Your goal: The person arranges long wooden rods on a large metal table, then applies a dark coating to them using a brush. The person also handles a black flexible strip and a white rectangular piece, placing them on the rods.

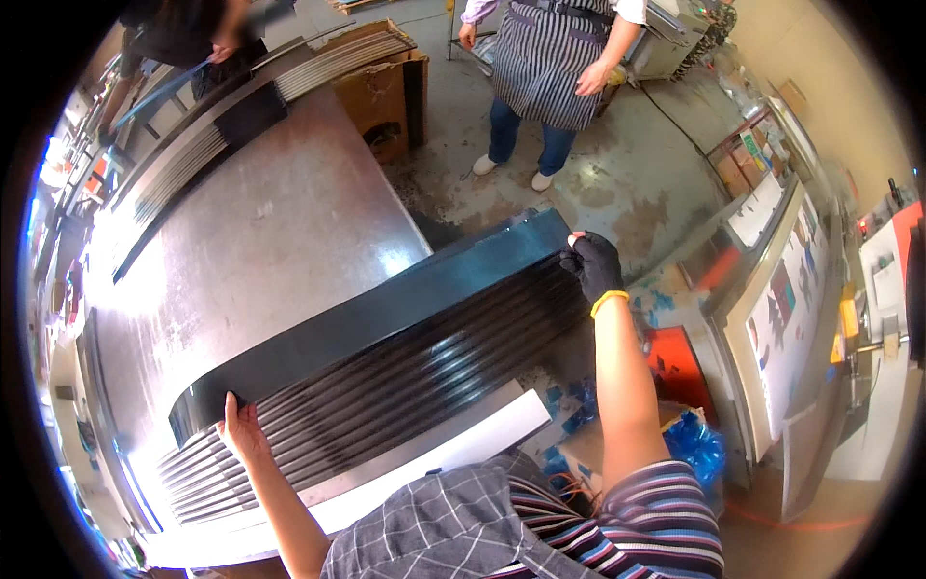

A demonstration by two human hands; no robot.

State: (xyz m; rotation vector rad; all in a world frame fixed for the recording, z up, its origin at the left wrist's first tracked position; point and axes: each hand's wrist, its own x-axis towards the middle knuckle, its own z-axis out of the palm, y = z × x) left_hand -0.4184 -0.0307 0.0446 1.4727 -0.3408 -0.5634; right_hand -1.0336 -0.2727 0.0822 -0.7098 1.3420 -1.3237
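A long, glossy black strip (386,307) stretches diagonally in front of me, its left end bent over in a curve. My left hand (243,430) is bare and grips the strip's lower edge near that end, thumb on top. At the far right end, my right hand (593,263), in a black glove with a yellow cuff and bare fingertips, pinches the corner. Beneath and nearer to me lies a row of dark ridged strips (415,384), set side by side. The fingers under the strip are partly hidden.
A large metal-topped table (280,203) carries more stacked strips (183,164) along its far side. Nearer me lies a white sheet (482,429). A cardboard box (376,106) stands behind the table. One person in a striped apron (545,63) faces me; another works far left.
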